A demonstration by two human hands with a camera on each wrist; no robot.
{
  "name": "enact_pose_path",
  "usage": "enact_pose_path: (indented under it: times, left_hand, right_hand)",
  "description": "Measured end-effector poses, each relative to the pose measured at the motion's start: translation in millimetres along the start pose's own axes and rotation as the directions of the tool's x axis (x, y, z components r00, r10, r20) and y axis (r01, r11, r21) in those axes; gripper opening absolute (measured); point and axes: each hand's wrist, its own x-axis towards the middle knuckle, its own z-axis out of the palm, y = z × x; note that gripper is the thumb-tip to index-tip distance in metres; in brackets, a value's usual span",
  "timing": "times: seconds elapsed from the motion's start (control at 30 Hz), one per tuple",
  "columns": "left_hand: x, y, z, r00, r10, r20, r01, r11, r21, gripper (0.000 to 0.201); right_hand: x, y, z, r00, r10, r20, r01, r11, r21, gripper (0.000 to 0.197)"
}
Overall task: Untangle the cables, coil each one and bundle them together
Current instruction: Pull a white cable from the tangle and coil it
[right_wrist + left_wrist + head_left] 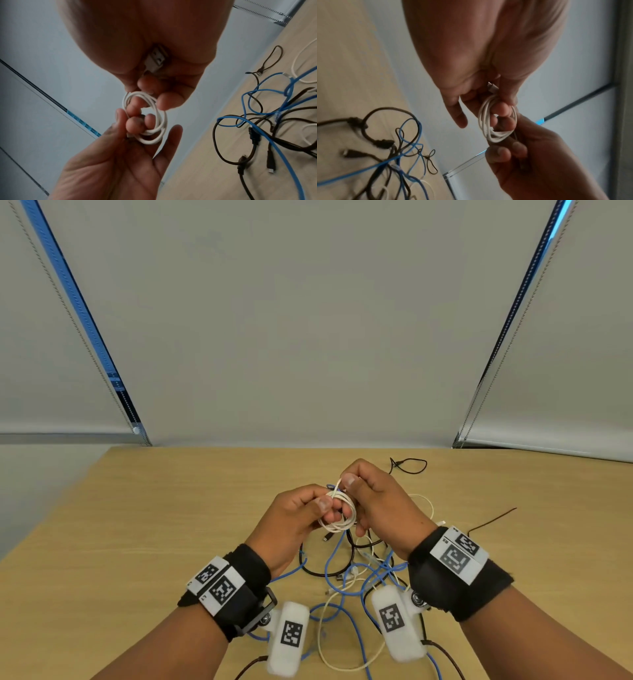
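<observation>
Coiling is the step in hand: a thin white cable [337, 513] sits wound into a small round coil, held above the table [171, 525] between both hands. The left hand [296, 517] holds the coil with fingers curled through its middle and the thumb pressed on its upper rim. The right hand [375, 501] pinches the cable's free strand just above the coil, thumb against forefinger, and in the right wrist view a flat metal USB plug [155, 58] lies tucked in that palm. Both grips are narrow and closed on the same cable.

By my reading, one cable is nearly coiled and the rest of the task is barely begun. The next move likely calls for wrapping the short tail round the loops or tucking the plug through, while the left fingers keep the turns from springing apart; the cable looks smooth, slick and springy, so a loosened grip could let the coil unwind.

Below the grip, toward the wrists, the tangle [356, 577] lies on the pale wood-grain table: a blue cable [329, 570] in wide loops, a thicker black cable [320, 571] with moulded plugs, and a cream cable [322, 642] curving nearest the person. Beyond the right hand lies a thin black lead [412, 465], looped and apart from the heap.
</observation>
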Motion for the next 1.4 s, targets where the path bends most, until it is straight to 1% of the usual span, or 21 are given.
enact_pose_path:
  times: [0.03, 0.1, 0.17, 0.2, 0.27, 0.33, 0.4, 0.47, 0.5, 0.53, 0.57, 0.63, 0.8, 0.9, 1.03, 1.1, 1.17, 1.2, 1.27, 1.33, 1.4]
  left_hand:
    - [-0.4, -0.4, -0.5, 1.000, 0.016, 0.003, -0.016, 0.998, 0.052, 0.023]
    - [-1.2, -0.1, -1.5, 0.998, 0.064, 0.015, -0.066, 0.988, 0.141, 0.020]
    - [-1.3, 0.0, -3.3, 0.992, 0.123, 0.006, -0.121, 0.965, 0.234, 0.021]
    - [-1.1, 0.3, -3.2, 0.989, 0.147, 0.006, -0.143, 0.955, 0.258, 0.021]
    - [-1.6, 0.0, -0.8, 0.985, 0.173, 0.004, -0.169, 0.959, 0.225, 0.020]
    - [-1.6, -0.2, 1.0, 0.985, 0.158, -0.070, -0.144, 0.974, 0.174, 0.020]
    - [1.5, -2.5, 0.0, 0.973, 0.134, -0.189, -0.102, 0.980, 0.169, 0.026]
    - [5.6, -4.2, -1.8, 0.954, 0.116, -0.275, -0.066, 0.981, 0.184, 0.026]
    - [7.0, -4.6, -1.8, 0.946, 0.107, -0.305, -0.050, 0.981, 0.189, 0.026]
    - [7.5, -4.8, -1.0, 0.940, 0.097, -0.327, -0.037, 0.982, 0.184, 0.026]
    - [7.4, -5.2, 0.5, 0.936, 0.084, -0.341, -0.028, 0.986, 0.167, 0.026]
    - [5.7, -5.7, 4.8, 0.936, 0.054, -0.349, -0.022, 0.995, 0.095, 0.026]
    - [-0.3, -7.8, 6.9, 0.940, -0.019, -0.340, -0.030, 0.990, -0.140, 0.022]
    - [-1.0, -5.9, 9.0, 0.941, -0.036, -0.336, -0.023, 0.985, -0.169, 0.021]
    - [-3.1, -4.1, 12.5, 0.947, -0.066, -0.315, 0.023, 0.990, -0.137, 0.021]
    - [-4.5, -5.2, 15.1, 0.952, -0.081, -0.295, 0.047, 0.992, -0.119, 0.022]
    - [-3.9, -6.1, 17.3, 0.954, -0.067, -0.293, 0.052, 0.997, -0.056, 0.024]
    - [-2.5, -6.4, 16.9, 0.951, -0.047, -0.307, 0.050, 0.999, 0.004, 0.024]
    - [2.8, -9.6, 12.1, 0.938, 0.025, -0.346, 0.056, 0.974, 0.221, 0.025]
    - [6.2, -14.7, 2.0, 0.940, 0.096, -0.326, 0.080, 0.869, 0.488, 0.025]
    - [6.3, -19.2, -8.8, 0.961, 0.139, -0.237, 0.058, 0.741, 0.669, 0.022]
  right_hand:
    - [0.8, 0.5, -0.4, 0.999, 0.032, -0.003, -0.032, 0.999, 0.020, 0.025]
    - [1.4, 2.2, -3.9, 0.992, 0.127, 0.004, -0.126, 0.983, 0.134, 0.015]
    - [1.4, 4.4, -8.1, 0.972, 0.228, 0.065, -0.237, 0.931, 0.276, 0.009]
    - [1.4, 6.1, -9.5, 0.958, 0.266, 0.102, -0.285, 0.906, 0.313, 0.009]
    - [1.6, 10.5, -11.2, 0.939, 0.319, 0.128, -0.343, 0.892, 0.294, 0.010]
    - [1.5, 13.6, -10.8, 0.936, 0.340, 0.089, -0.351, 0.916, 0.194, 0.012]
    - [0.7, 14.8, -9.7, 0.962, 0.271, -0.027, -0.269, 0.962, 0.053, 0.011]
    - [-1.6, 13.6, -8.8, 0.981, 0.067, -0.180, -0.097, 0.982, -0.161, 0.013]
    - [-3.2, 10.9, -7.7, 0.978, -0.043, -0.205, -0.014, 0.963, -0.268, 0.013]
    - [-4.6, 8.1, -5.4, 0.977, -0.116, -0.179, 0.043, 0.929, -0.367, 0.012]
    - [-6.0, 6.5, -1.9, 0.982, -0.146, -0.123, 0.075, 0.889, -0.452, 0.011]
    - [-7.5, 8.0, 4.9, 0.991, -0.126, -0.046, 0.080, 0.828, -0.555, 0.016]
    - [-6.7, 15.0, 10.0, 0.995, -0.090, -0.048, 0.046, 0.811, -0.583, 0.024]
    - [-7.7, 18.7, 14.3, 0.993, -0.102, -0.059, 0.051, 0.824, -0.564, 0.025]
    - [-6.7, 23.8, 18.3, 0.984, -0.106, -0.142, 0.028, 0.884, -0.467, 0.023]
    - [-4.2, 26.3, 18.8, 0.984, -0.057, -0.169, -0.006, 0.937, -0.350, 0.016]
    - [-2.0, 27.4, 19.6, 0.984, 0.020, -0.174, -0.050, 0.984, -0.171, 0.007]
    - [-1.6, 28.1, 20.8, 0.983, 0.049, -0.174, -0.069, 0.991, -0.111, 0.009]
    - [-1.4, 30.2, 22.3, 0.979, 0.111, -0.171, -0.115, 0.993, -0.012, 0.012]
    - [-1.0, 29.1, 20.5, 0.973, 0.190, -0.128, -0.180, 0.980, 0.084, 0.014]
    - [-0.5, 26.3, 15.1, 0.966, 0.254, -0.052, -0.246, 0.960, 0.130, 0.017]
